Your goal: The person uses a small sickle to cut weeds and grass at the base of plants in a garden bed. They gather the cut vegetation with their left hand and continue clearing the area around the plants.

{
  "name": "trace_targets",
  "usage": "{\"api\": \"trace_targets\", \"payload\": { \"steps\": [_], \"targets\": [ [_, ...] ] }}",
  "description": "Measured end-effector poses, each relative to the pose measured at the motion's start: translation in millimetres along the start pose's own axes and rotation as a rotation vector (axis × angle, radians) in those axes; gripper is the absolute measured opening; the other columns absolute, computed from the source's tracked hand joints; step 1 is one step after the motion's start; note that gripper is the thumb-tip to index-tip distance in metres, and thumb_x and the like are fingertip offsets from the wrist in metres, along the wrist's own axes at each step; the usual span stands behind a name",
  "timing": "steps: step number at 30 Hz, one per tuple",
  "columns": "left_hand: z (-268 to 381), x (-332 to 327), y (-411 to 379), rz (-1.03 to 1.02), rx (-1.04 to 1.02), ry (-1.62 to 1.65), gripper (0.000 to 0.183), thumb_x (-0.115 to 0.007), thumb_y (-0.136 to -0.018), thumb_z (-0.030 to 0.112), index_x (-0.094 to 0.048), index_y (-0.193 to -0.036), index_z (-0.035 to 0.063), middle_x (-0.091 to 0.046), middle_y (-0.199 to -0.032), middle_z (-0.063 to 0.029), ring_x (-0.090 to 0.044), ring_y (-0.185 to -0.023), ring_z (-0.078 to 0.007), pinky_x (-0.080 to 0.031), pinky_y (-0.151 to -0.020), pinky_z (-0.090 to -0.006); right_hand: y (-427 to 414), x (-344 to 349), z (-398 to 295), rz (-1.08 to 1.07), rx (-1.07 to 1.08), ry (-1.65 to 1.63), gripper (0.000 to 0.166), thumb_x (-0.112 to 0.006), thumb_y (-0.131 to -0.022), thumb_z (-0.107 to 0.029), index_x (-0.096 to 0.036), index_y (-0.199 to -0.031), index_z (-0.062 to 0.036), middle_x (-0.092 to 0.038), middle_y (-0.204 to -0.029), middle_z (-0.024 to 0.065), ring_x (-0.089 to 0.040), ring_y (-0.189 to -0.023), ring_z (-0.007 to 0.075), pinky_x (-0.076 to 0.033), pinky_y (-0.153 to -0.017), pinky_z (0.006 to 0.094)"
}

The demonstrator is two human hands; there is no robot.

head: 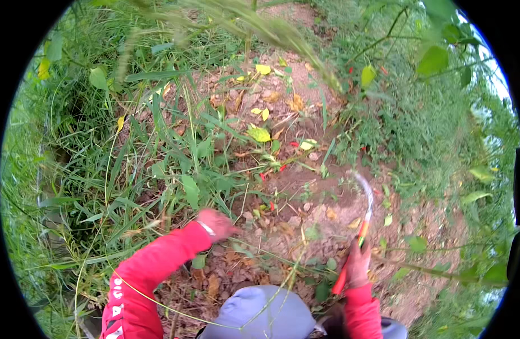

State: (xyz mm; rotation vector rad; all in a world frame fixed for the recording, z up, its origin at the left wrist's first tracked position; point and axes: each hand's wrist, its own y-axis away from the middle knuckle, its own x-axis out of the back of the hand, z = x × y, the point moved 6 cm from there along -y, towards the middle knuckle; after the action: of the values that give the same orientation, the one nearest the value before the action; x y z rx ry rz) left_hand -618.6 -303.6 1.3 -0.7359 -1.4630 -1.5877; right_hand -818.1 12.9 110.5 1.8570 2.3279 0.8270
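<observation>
My right hand [358, 265] is closed around the red handle of a sickle [367, 203]. The handle has yellow and black bands at its upper part. Its curved metal blade points away from me, above bare soil. At the end of a red sleeve, my left hand [217, 224] is low over the ground, beside a clump of long green grass [175, 169]. Motion blur hides its fingers, so I cannot tell whether they grip anything. A pale band circles that wrist. My knee in grey-blue cloth [260, 313] shows between the arms.
Small red pods resembling chillies [272, 206] and yellow leaves [258, 133] lie on the reddish soil [315, 182]. Dense weeds [412, 114] flank it on the right. A blurred grass head [277, 34] hangs close to the camera, and a thin stem [429, 271] crosses at lower right.
</observation>
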Motion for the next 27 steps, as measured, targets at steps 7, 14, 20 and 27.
{"api": "trace_targets", "payload": {
  "steps": [7,14,20,27],
  "targets": [
    [-273.3,-78.5,264.4,-0.257,1.047,-0.082,0.030,-0.061,-0.081,0.031,-0.066,-0.102,0.0101,-0.065,-0.106,-0.0104,-0.064,-0.094,-0.0265,-0.053,-0.074,-0.0394,-20.8,-88.6,-0.2,-0.256,-0.292,-0.286,0.017,-0.057,-0.088,-0.026,-0.045,-0.090,-0.0130,-0.045,-0.064,0.0002,-0.046,-0.048,0.0122,-0.041,-0.040,0.0286],
    [-98.3,71.4,185.6,0.561,0.247,-0.058,0.010,-0.057,-0.070,0.011,-0.060,-0.079,0.0105,-0.059,-0.069,-0.0093,-0.059,-0.062,-0.0274,-0.048,-0.055,-0.0396,-3.5,-204.6,59.4,-0.598,-0.512,-0.684,0.023,-0.057,-0.089,-0.032,-0.047,-0.088,-0.0107,-0.048,-0.066,0.0008,-0.047,-0.052,0.0146,-0.042,-0.043,0.0287],
    [61.1,126.9,45.1,0.624,-0.423,0.095,0.050,-0.060,-0.071,0.014,-0.050,-0.120,0.0065,-0.050,-0.121,-0.0130,-0.051,-0.113,-0.0294,-0.048,-0.084,-0.0383,36.7,-213.7,90.2,-0.610,-0.523,-0.388,0.023,-0.055,-0.091,-0.033,-0.046,-0.095,-0.0124,-0.048,-0.069,0.0016,-0.046,-0.051,0.0149,-0.042,-0.043,0.0298],
    [-5.9,72.9,-136.9,0.543,0.468,0.302,0.045,-0.041,-0.089,0.013,-0.042,-0.133,0.0124,-0.045,-0.135,-0.0173,-0.053,-0.114,-0.0371,-0.050,-0.081,-0.0442,8.0,-149.6,77.4,-0.330,-0.394,-0.379,0.029,-0.058,-0.089,-0.032,-0.043,-0.107,-0.0145,-0.048,-0.070,0.0019,-0.047,-0.050,0.0137,-0.043,-0.040,0.0308]
  ]
}}
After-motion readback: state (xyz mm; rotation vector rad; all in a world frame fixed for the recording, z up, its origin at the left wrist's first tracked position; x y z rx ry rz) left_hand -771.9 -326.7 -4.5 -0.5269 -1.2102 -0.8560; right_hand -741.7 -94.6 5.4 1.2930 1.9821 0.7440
